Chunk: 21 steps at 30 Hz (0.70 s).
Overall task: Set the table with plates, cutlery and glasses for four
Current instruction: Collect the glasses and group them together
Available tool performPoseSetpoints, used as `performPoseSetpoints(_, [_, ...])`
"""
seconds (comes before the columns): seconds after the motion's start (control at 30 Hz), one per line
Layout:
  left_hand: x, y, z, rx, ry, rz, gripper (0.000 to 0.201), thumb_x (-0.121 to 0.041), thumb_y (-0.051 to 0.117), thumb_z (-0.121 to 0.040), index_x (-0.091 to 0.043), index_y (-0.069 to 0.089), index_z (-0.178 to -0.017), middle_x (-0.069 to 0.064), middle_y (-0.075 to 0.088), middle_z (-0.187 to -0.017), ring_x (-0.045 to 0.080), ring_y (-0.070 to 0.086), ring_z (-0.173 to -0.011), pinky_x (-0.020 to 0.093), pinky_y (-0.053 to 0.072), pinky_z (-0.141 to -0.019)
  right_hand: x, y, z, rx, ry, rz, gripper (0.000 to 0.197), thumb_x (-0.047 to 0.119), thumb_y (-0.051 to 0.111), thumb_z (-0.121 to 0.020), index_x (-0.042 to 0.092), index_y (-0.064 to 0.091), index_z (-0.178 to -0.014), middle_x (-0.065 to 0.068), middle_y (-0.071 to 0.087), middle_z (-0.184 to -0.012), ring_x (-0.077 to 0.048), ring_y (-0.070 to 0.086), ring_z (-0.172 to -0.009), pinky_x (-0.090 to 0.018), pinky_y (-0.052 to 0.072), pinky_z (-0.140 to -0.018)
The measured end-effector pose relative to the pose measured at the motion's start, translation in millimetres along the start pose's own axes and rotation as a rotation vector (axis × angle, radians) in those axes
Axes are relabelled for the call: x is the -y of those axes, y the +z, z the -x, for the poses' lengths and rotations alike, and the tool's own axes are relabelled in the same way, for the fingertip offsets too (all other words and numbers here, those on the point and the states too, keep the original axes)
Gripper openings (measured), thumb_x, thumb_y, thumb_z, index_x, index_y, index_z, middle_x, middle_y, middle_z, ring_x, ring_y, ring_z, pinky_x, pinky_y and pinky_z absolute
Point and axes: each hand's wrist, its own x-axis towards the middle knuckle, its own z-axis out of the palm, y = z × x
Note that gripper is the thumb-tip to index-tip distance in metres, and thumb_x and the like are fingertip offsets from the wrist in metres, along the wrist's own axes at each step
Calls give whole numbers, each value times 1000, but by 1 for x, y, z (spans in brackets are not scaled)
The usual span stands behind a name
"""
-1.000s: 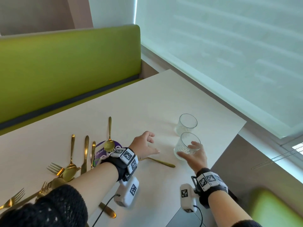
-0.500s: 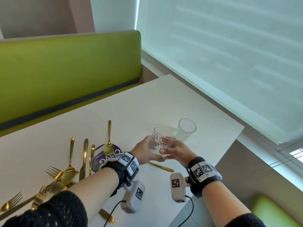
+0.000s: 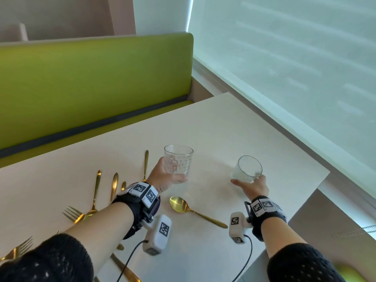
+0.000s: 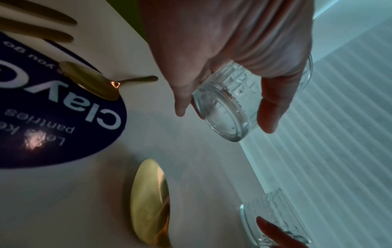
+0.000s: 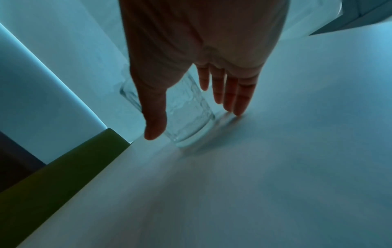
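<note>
My left hand [image 3: 175, 175] grips a clear patterned glass [image 3: 179, 161] and holds it upright above the white table [image 3: 223, 129]. In the left wrist view thumb and fingers [image 4: 273, 104] curl round its base [image 4: 224, 120]. A second glass [image 3: 247, 168] stands near the table's right edge. My right hand [image 3: 246, 180] reaches round it, fingers [image 5: 239, 94] straight and pointing down, thumb on the other side of the glass [image 5: 191, 107]. A gold spoon [image 3: 179, 204] lies between my wrists.
Several gold forks, knives and spoons [image 3: 93, 200] lie at the left, one spoon [image 4: 91, 80] on a round purple sticker [image 4: 63, 134]. A green bench [image 3: 91, 78] runs behind the table. A window blind [image 3: 284, 58] fills the right. The table's right edge [image 3: 309, 192] is close to the right glass.
My right hand passed the lifted glass to my left hand, then moved right to the other glass. The left hand carried its glass up and leftward.
</note>
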Motion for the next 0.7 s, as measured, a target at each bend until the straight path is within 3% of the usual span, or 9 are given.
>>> performPoseSetpoints(0.07, [0,-3,-2,35,12,48,63,-1,82,-63,-8,52,-118,6,67,-107,19,64,-101,17,55,-70,2,9,-5,-35,-39,-31,97,32,86,-62,10,32,-140,-11,48,-139,-29,45,-129,-36,36,-107])
performPoseSetpoints(0.1, [-1,-5,-3,53,29,66,53,1,80,-66,-8,56,-112,6,69,-101,20,66,-96,17,55,-66,2,13,-7,-60,-41,-59,96,32,86,-62,11,33,-139,-10,50,-138,-28,47,-128,-35,36,-106])
performPoseSetpoints(0.17, [-4,-6,-4,80,60,95,37,6,75,-71,-11,61,-100,6,71,-92,17,69,-85,19,57,-66,1,18,-9,-110,-41,-110,89,30,85,-63,14,37,-136,-8,55,-132,-28,51,-123,-34,39,-104])
performPoseSetpoints(0.27, [-4,-9,-8,109,82,111,32,8,69,-76,-12,60,-99,7,70,-91,9,71,-76,20,57,-66,3,22,-8,-145,-37,-120,77,27,83,-64,15,43,-128,-9,59,-127,-28,56,-116,-33,43,-100])
performPoseSetpoints(0.37, [-7,-15,-4,82,78,109,44,2,78,-68,-9,58,-106,8,70,-97,15,69,-87,21,56,-73,8,23,1,-144,-23,-107,71,26,81,-67,14,44,-126,-14,58,-123,-31,56,-113,-33,44,-95])
performPoseSetpoints(0.43, [-7,-21,0,44,66,104,63,-8,80,-54,-10,54,-111,11,68,-108,22,65,-100,29,54,-85,13,23,11,-136,-40,-101,70,26,81,-67,13,44,-125,-17,58,-122,-33,55,-113,-34,44,-94])
performPoseSetpoints(0.53, [-4,-31,10,11,59,76,69,-13,85,-51,-16,51,-111,8,65,-114,23,62,-107,39,49,-98,22,27,33,-106,-98,-90,69,26,83,-65,15,46,-123,-14,58,-121,-31,55,-112,-34,44,-95])
performPoseSetpoints(0.6, [3,-42,19,13,79,48,83,-26,87,-43,-16,52,-117,5,67,-113,23,63,-107,45,49,-99,28,32,56,-93,-129,-96,68,26,83,-65,16,47,-122,-12,58,-118,-29,55,-109,-31,44,-92])
performPoseSetpoints(0.7, [15,-61,46,12,107,51,90,-29,86,-39,-13,53,-120,5,69,-110,22,66,-104,44,51,-96,36,43,100,-78,-169,-139,67,26,83,-65,17,48,-121,-6,57,-112,-21,52,-98,-24,41,-84])
